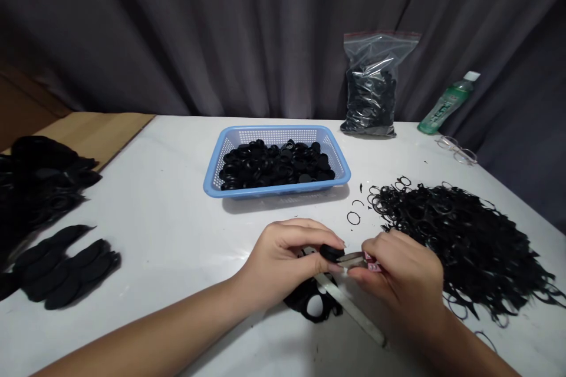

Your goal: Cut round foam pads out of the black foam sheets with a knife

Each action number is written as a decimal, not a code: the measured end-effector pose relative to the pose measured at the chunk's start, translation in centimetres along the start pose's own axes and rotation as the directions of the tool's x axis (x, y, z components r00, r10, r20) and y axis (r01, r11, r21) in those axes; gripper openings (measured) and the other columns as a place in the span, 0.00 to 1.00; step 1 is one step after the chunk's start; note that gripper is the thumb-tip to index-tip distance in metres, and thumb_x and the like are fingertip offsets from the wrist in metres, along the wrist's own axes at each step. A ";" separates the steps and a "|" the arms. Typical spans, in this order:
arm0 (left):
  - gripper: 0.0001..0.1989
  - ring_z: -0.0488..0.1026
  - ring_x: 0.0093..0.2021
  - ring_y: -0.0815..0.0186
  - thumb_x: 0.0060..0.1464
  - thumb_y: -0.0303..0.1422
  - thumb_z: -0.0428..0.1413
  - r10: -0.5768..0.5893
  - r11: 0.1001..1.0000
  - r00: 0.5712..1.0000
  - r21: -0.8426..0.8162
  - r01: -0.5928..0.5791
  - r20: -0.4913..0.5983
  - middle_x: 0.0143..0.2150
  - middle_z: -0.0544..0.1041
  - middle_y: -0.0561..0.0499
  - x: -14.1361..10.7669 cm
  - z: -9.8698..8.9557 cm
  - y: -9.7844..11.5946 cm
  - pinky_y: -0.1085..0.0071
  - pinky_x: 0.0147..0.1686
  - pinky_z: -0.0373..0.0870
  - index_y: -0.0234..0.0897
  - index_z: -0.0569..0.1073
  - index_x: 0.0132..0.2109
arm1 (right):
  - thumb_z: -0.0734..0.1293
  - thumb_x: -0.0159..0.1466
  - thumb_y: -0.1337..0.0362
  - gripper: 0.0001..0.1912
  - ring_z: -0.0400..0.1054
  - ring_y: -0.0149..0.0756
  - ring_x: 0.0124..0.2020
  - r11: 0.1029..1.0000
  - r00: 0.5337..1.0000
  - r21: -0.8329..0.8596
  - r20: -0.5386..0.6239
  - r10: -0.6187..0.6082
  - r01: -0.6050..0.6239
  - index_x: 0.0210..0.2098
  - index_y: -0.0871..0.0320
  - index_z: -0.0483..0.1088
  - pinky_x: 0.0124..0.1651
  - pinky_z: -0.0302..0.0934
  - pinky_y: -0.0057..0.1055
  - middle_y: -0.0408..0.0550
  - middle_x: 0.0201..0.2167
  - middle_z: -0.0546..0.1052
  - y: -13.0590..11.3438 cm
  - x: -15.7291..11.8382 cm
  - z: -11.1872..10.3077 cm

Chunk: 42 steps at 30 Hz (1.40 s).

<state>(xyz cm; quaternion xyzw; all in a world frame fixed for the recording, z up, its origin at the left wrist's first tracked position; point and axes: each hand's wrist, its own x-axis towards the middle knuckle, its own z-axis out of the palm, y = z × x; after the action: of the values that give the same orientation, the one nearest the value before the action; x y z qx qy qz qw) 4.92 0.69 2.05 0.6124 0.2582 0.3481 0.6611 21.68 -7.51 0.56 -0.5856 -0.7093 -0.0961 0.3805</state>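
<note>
Near the front middle of the table, my left hand (289,250) pinches a small black round piece (331,253) between thumb and fingers. My right hand (400,271) is closed round a small pointed metal cutter (352,258) with a pink-wrapped grip (372,262). Its tip meets the right edge of the round piece. Whether the blades are apart cannot be made out. Below my hands lie a black scrap sheet with round holes (325,310) and a narrow whitish strip (354,309), both partly hidden by my left hand.
A blue basket (278,189) of black round pieces stands behind my hands. Black ring-like trimmings (469,241) are heaped at right. Black sheets (71,271) lie at left. A zip bag (371,94), a green bottle (448,105) and glasses (457,150) sit at the back right.
</note>
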 end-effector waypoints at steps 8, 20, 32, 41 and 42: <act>0.17 0.75 0.33 0.71 0.40 0.16 0.62 0.017 1.000 1.000 0.026 -0.017 0.003 0.31 0.79 0.55 0.1 -0.2 -0.3 0.80 0.34 0.73 0.45 0.83 0.32 | 0.53 0.68 0.45 0.32 0.50 0.29 0.19 0.999 1.000 -0.042 -0.019 -0.005 0.004 0.16 0.58 0.60 0.25 0.42 0.30 0.41 0.13 0.59 0.0 0.1 0.1; 0.12 0.77 0.34 0.70 0.47 0.28 0.65 -0.167 0.985 0.979 -0.067 0.160 -0.115 0.35 0.82 0.51 0.8 -1.1 -0.4 0.79 0.35 0.74 0.39 0.81 0.41 | 0.53 0.69 0.49 0.22 0.64 0.33 0.23 0.958 0.942 -0.139 0.190 0.276 -0.253 0.28 0.57 0.64 0.25 0.51 0.27 0.42 0.21 0.69 3.2 0.8 0.0; 0.24 0.77 0.42 0.65 0.62 0.31 0.51 -0.180 0.984 0.937 -0.069 0.167 -0.299 0.42 0.79 0.44 2.8 -4.3 0.8 0.69 0.43 0.73 0.38 0.58 0.63 | 0.54 0.68 0.69 0.20 0.65 0.47 0.42 0.942 0.857 -0.281 0.425 0.292 -0.181 0.57 0.63 0.65 0.45 0.60 0.40 0.59 0.40 0.70 5.1 -1.7 4.3; 0.20 0.63 0.21 0.66 0.56 0.45 0.52 -0.315 0.407 0.937 0.913 -0.009 0.149 0.22 0.72 0.48 1.2 -3.8 1.1 0.69 0.21 0.49 0.35 0.74 0.25 | 0.55 0.69 0.65 0.20 0.61 0.49 0.41 0.907 0.863 -0.398 0.401 0.308 -0.139 0.56 0.61 0.66 0.39 0.58 0.41 0.60 0.41 0.69 5.6 -2.0 4.5; 0.21 0.63 0.21 0.65 0.55 0.47 0.52 -0.360 0.394 0.922 0.919 0.011 0.144 0.21 0.72 0.48 1.1 -3.8 1.2 0.69 0.21 0.49 0.36 0.74 0.25 | 0.55 0.69 0.65 0.20 0.61 0.50 0.41 0.902 0.862 -0.406 0.396 0.316 -0.144 0.56 0.62 0.66 0.39 0.57 0.43 0.60 0.42 0.69 5.4 -1.8 4.3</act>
<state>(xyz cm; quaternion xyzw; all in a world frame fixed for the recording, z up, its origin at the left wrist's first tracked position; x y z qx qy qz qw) 2.52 3.98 2.89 0.8849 0.3610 -0.0278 0.2929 24.80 -4.73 -5.28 -0.7333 -0.6715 -0.0395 0.0989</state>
